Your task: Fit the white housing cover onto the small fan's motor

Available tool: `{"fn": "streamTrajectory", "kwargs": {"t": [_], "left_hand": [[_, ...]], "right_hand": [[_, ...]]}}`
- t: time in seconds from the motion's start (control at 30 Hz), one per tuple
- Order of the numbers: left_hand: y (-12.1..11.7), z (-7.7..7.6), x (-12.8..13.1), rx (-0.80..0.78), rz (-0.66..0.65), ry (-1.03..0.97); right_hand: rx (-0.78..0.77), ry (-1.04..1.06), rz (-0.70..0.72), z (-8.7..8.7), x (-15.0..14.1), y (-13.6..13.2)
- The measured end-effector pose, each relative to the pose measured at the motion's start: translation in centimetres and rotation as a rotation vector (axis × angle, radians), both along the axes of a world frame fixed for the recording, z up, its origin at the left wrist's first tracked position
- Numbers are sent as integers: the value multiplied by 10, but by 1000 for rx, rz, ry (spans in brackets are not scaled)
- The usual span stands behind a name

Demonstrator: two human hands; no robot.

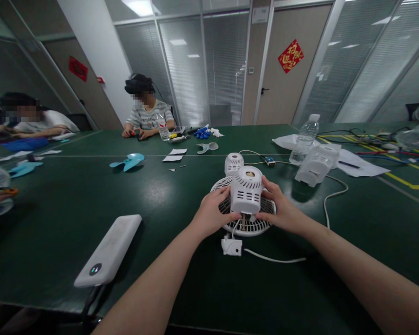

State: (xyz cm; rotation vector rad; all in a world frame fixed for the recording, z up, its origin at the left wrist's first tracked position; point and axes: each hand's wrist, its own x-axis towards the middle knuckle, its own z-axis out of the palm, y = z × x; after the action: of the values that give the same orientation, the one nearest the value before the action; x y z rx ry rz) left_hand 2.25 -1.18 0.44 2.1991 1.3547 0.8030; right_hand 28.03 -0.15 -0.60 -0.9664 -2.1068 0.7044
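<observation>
A white fan motor housing [246,190] stands upright on a round white fan grille [248,226] lying flat on the green table [181,195]. My left hand [211,215] grips the housing's left side. My right hand [281,207] grips its right side and rests over the grille rim. A small white switch box [231,246] on a white cable [275,259] lies just in front of the grille. A second white vented cap [233,163] sits right behind the housing.
A white power bank [109,251] lies at the near left. A water bottle [304,138], a white fan base [317,164], papers and wires are at the right. A blue fan blade [128,162] lies mid-left. People sit at the far and left sides.
</observation>
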Motion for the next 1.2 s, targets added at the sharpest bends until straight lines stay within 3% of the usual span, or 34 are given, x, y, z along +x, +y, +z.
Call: {"fn": "streamTrajectory", "kwargs": {"t": [0.7,1.03,1.2], "left_hand": [[-2,1,1,74,17,163],[0,-3,2,90,56,129],[4,-5,-3,81,69,105]], "right_hand": [[67,-188,-105,12,-2,-9],[61,-118,-123,1,-5,-9],[40,-183,-182,-2,-7,-5]]}}
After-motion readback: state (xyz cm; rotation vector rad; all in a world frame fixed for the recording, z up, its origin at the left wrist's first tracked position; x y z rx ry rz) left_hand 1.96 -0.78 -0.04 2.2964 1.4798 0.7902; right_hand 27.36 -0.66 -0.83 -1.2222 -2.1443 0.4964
